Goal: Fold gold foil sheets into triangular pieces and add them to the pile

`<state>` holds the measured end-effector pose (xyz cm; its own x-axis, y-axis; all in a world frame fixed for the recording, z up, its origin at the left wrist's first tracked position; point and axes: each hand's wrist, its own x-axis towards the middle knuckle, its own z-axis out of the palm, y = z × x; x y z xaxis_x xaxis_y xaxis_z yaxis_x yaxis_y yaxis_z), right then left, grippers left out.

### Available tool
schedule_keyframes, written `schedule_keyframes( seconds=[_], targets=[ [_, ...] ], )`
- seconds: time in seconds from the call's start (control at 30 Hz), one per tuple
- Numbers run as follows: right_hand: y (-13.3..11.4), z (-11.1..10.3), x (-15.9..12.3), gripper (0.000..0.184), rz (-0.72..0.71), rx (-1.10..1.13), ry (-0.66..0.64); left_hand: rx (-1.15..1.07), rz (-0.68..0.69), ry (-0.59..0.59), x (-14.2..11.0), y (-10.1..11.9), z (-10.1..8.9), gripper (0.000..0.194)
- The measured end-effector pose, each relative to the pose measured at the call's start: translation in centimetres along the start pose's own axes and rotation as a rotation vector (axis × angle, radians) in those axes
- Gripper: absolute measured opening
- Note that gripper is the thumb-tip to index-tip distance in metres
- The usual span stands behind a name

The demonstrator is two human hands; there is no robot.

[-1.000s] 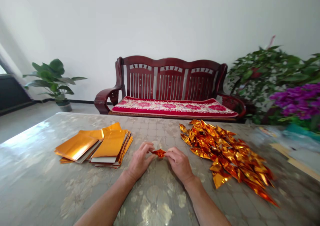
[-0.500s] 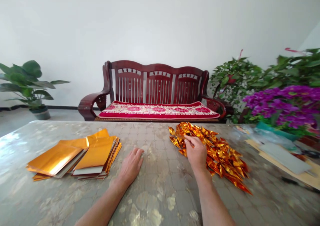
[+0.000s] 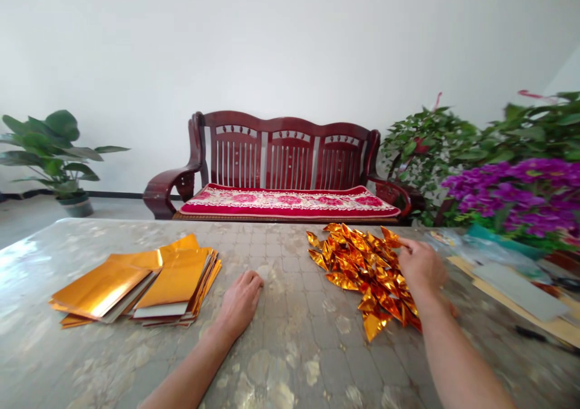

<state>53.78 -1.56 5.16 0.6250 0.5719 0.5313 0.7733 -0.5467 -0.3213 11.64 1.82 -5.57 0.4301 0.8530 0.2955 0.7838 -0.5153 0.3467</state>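
Observation:
My right hand [image 3: 421, 269] is at the far right side of a heap of folded gold foil paper pieces [image 3: 348, 252], shiny and pointed like ingots. Its fingertips pinch the end of one folded gold paper piece [image 3: 389, 237] at the heap's upper edge; the other fingers are partly hidden behind the hand. My left hand [image 3: 242, 300] rests on the table with its fingers curled and nothing visible in them. Left of it lie stacks of flat gold foil paper sheets [image 3: 174, 276], some with pale undersides showing.
A patterned table cover [image 3: 281, 342] spans the foreground. At the right are clear plastic wrapping [image 3: 493, 249], a grey flat board [image 3: 521, 288] and a dark pen-like object [image 3: 530, 333]. Purple flowers [image 3: 521, 194] stand behind them. Beyond the table is a wooden bench [image 3: 290, 155].
My right hand has moved right, from the heap's near-left part to its right side. Pieces at the heap's near right have shifted. My left hand's fingers have curled in more.

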Motion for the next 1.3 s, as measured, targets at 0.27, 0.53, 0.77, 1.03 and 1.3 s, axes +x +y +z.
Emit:
schedule_keyframes(
  seconds=[0.27,0.53,0.77,1.03,1.3],
  targets=[
    [1.4,2.0,1.4,0.036,-0.118,-0.012,-0.084,-0.003,-0.001,0.007,0.0,0.1,-0.1,0.023],
    [-4.9,2.4,-4.8,0.033,-0.472,0.416,0.173,-0.024,0.023,-0.011,-0.4,0.6,-0.7,0.022],
    [-11.7,5.5,-15.6,0.029,-0.797,0.641,-0.355,-0.046,-0.105,0.078,-0.2,0.6,-3.7,0.025],
    [-11.5,7.9,-17.5,0.031,-0.686,0.654,-0.455,0.261,-0.465,-0.039,-0.6,-6.8,-11.9,0.026],
    [-11.5,8.1,-17.5,0.03,-0.722,0.639,-0.441,0.314,-0.554,-0.186,-1.7,-10.4,-12.9,0.031]
  ],
)
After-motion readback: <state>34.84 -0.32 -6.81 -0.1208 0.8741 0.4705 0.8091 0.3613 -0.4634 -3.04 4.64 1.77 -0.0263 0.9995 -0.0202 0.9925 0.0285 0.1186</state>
